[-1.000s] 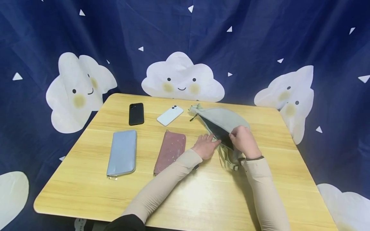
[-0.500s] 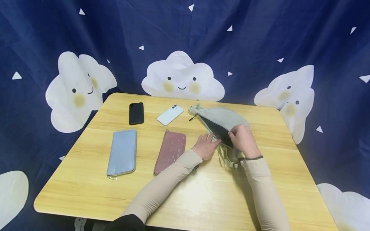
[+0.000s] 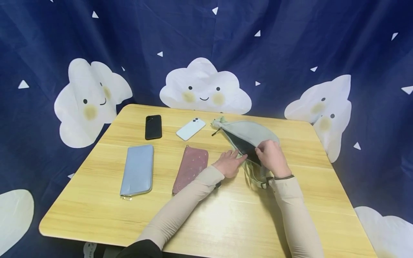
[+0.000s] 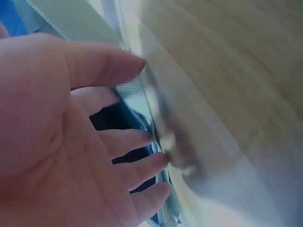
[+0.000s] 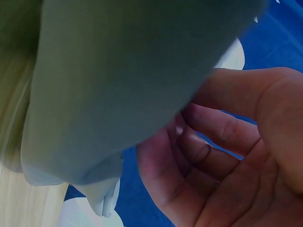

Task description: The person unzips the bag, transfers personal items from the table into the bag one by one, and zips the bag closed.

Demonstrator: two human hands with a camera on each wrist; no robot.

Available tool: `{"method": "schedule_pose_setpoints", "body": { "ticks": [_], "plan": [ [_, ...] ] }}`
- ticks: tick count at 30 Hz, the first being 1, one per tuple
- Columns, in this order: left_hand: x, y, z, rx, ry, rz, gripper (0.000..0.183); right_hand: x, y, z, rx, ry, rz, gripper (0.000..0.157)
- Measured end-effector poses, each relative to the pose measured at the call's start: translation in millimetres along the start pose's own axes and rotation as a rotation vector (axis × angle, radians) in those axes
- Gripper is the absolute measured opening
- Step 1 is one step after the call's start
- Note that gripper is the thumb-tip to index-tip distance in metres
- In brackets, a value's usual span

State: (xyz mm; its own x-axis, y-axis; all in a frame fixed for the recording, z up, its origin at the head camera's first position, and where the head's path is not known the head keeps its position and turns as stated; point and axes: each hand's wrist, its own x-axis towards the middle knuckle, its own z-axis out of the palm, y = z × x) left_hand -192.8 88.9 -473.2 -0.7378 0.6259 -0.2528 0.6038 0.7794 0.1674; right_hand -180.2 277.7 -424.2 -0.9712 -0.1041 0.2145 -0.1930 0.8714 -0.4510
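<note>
A pale grey-green sling bag (image 3: 251, 129) lies at the right of the table, its zipper undone and the dark inside showing. My right hand (image 3: 273, 157) pinches the upper lip of the opening near its right end. That lip fills much of the right wrist view as raised grey cloth (image 5: 109, 90), between thumb and curled fingers. On the opening's near edge rests my left hand (image 3: 227, 165), fingers spread and nearly straight. In the left wrist view, its fingertips (image 4: 158, 163) touch the edge beside a woven strap (image 4: 80, 23). The bag's bottom is hidden.
Left of the bag lie a light blue wallet (image 3: 138, 170) and a dusty-pink wallet (image 3: 191, 166), partly under my left sleeve (image 3: 184, 204). Behind them are a black phone (image 3: 153, 127) and a white phone (image 3: 191, 129). A blue cloud-print curtain (image 3: 142, 79) hangs behind the table (image 3: 251, 229).
The head view shifts very slightly. Both hands keep their places on the bag's opening, and the wallets and phones stay put.
</note>
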Motion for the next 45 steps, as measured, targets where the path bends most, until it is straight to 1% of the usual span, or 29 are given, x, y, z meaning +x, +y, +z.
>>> {"method": "schedule_pose_setpoints", "body": {
  "ticks": [4, 7, 9, 13, 17, 19, 22, 26, 30, 32, 34, 36, 39, 41, 43, 45],
  "plan": [
    [-2.3, -6.1, -4.6, -0.057, -0.012, 0.038, 0.069, -0.7, 1.6, 1.1, 0.007, -0.001, -0.005, 0.017],
    [-8.1, -13.0, -14.0, -0.118, -0.008, 0.08, 0.066, -0.7, 2.2, 1.3, 0.007, 0.003, -0.01, 0.017],
    [-14.1, -20.3, -22.3, -0.166, 0.005, 0.105, 0.063, -0.4, 2.5, 1.3, 0.007, 0.005, -0.008, 0.016],
    [-31.8, -41.4, -38.0, -0.282, 0.061, 0.136, 0.06, -0.1, 2.0, 0.9, 0.012, 0.0, -0.002, 0.016],
    [-51.8, -68.0, -48.5, -0.368, 0.107, 0.123, 0.058, 0.1, 2.0, 1.0, 0.017, -0.013, 0.008, 0.016],
    [-61.6, -81.7, -51.7, -0.416, 0.114, 0.098, 0.057, 0.2, 2.6, 1.2, 0.016, -0.019, 0.012, 0.016],
    [-74.0, -103.1, -51.5, -0.483, 0.143, 0.053, 0.055, 0.2, 2.2, 1.1, 0.014, -0.018, 0.011, 0.015],
    [-91.7, -125.3, -49.5, -0.529, 0.203, -0.063, 0.053, 0.3, -0.4, 1.4, 0.018, -0.013, 0.001, 0.015],
    [-105.8, -137.7, -46.8, -0.533, 0.24, -0.181, 0.055, 0.8, -1.2, 1.7, 0.019, -0.017, 0.003, 0.015],
    [-111.1, -140.8, -44.4, -0.529, 0.257, -0.227, 0.056, 0.7, -1.1, 0.8, 0.019, -0.019, 0.005, 0.016],
    [-116.8, -142.1, -41.4, -0.525, 0.262, -0.29, 0.059, 0.9, -0.9, 0.3, 0.02, -0.019, 0.002, 0.016],
    [-121.6, -142.8, -38.1, -0.521, 0.258, -0.353, 0.061, 0.8, -1.1, -0.1, 0.022, -0.019, 0.002, 0.016],
    [-126.9, -142.9, -32.9, -0.52, 0.207, -0.441, 0.064, 0.6, -0.7, 0.0, 0.022, -0.021, 0.007, 0.015],
    [-129.0, -142.5, -28.7, -0.519, 0.157, -0.478, 0.065, 0.3, -0.5, 0.1, 0.022, -0.025, 0.011, 0.015],
    [-131.3, -141.8, -24.4, -0.519, 0.121, -0.491, 0.064, 0.0, -0.8, 0.2, 0.02, -0.03, 0.013, 0.015],
    [-133.8, -140.4, -20.5, -0.526, 0.086, -0.506, 0.059, -0.4, -1.4, 0.1, 0.019, -0.034, 0.016, 0.015]
  ]
}}
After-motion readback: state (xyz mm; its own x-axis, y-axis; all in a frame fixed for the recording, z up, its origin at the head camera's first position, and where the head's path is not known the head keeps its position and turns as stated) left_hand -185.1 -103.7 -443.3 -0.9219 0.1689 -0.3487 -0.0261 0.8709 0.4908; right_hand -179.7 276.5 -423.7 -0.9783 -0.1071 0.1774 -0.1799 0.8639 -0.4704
